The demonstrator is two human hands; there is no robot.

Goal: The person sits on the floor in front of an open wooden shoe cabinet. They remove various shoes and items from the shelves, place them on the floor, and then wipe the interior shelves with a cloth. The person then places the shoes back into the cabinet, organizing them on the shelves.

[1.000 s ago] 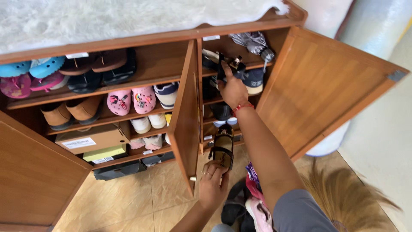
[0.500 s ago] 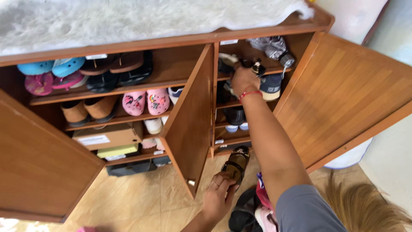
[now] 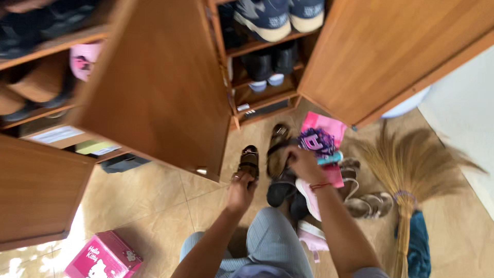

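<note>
My left hand (image 3: 241, 189) grips a dark brown strappy sandal (image 3: 249, 159) by its heel, just above the tiled floor in front of the open wooden shoe cabinet (image 3: 154, 87). My right hand (image 3: 302, 163) is down on the pile of shoes on the floor, its fingers closed on the matching brown sandal (image 3: 278, 140). Next to that hand lie a black shoe (image 3: 281, 189), a pink bag with a purple print (image 3: 320, 138) and pale strappy sandals (image 3: 366, 202). My knee in striped grey trousers (image 3: 272, 239) is below the hands.
The cabinet's middle door (image 3: 159, 82) swings out over the floor to the left of my hands; the right door (image 3: 391, 51) stands open too. Shelves hold navy sneakers (image 3: 280, 15) and black shoes (image 3: 270, 64). A straw broom (image 3: 411, 170) lies at right, a pink box (image 3: 103, 257) at lower left.
My right hand has come down from the upper right shelf to the shoes on the floor. The view has dropped and moved closer. My left hand still holds the sandal low down.
</note>
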